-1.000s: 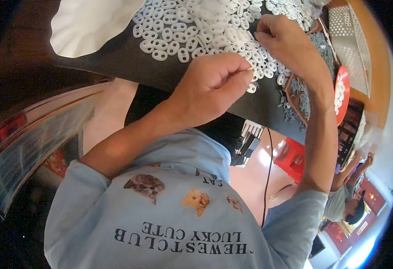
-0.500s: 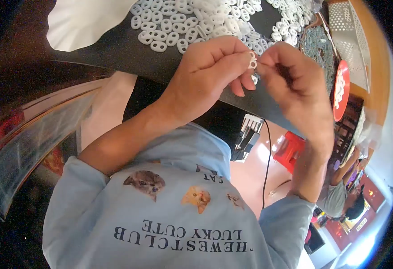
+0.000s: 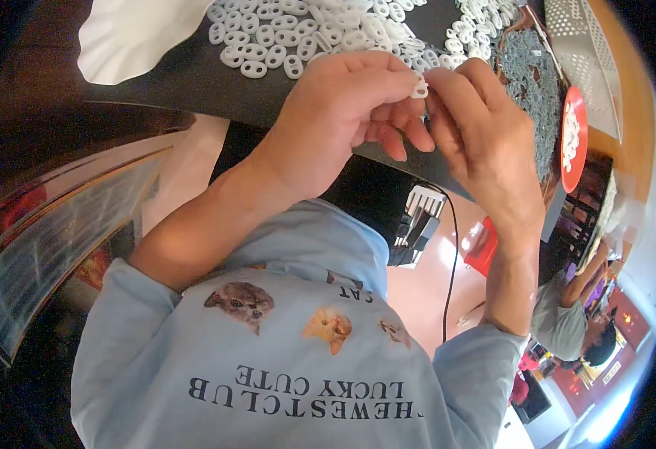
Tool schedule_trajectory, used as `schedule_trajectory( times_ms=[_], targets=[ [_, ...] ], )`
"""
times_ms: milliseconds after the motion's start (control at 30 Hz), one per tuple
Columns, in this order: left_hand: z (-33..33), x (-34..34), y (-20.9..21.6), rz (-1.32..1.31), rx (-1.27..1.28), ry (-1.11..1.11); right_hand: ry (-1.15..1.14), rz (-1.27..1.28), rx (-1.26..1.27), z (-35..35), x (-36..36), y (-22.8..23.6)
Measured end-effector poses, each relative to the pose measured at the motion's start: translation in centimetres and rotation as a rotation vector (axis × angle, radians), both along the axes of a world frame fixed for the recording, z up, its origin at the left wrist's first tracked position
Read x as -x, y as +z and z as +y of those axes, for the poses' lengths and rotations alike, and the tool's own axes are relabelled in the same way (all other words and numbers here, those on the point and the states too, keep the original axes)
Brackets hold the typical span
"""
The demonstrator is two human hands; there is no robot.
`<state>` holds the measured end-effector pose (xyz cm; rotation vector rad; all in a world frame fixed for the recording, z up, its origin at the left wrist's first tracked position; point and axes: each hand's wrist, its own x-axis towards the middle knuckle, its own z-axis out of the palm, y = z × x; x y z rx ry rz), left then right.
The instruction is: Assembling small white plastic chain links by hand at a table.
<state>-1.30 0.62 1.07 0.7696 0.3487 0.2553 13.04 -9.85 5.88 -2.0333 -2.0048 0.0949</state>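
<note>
A small white two-holed oval plastic piece is pinched at the thumb and fingertips of my left hand. The other fingers of that hand curl loosely below it. My right hand is right beside the piece, its index fingertip and thumb close against the piece's right side. Whether those right fingers hold anything tiny cannot be made out. Just beyond my hands lies a heap of similar white two-holed pieces on the dark tabletop.
Right of the hands are a pile of small grey pieces, a red dish of white bits and a white perforated basket. A white wavy-edged sheet lies far left. A red stool and another person appear right.
My right hand has turned so its back shows more, with its fingers straighter. The piece in my left hand is tilted differently, and the left fingers below have spread a little.
</note>
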Motion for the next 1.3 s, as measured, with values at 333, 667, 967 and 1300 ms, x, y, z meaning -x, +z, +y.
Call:
schedule_trajectory(
  times_ms=[333,667,967,1300],
  targets=[
    [0.2,-0.4,-0.8,-0.069,0.299,0.051,0.025,-0.015,-0.156,0.2,-1.5,-1.6],
    [0.6,-0.3,-1.5,-0.117,0.311,0.011,0.040,0.025,-0.112,-0.1,-1.4,-1.2],
    [0.0,-0.6,0.1,0.007,0.052,0.047,-0.231,0.488,-0.211,-0.4,-0.4,-1.4],
    [-0.8,-0.7,-1.4,-0.095,-0.376,0.025,-0.308,0.953,-0.009,-0.4,-0.3,-0.3]
  ],
)
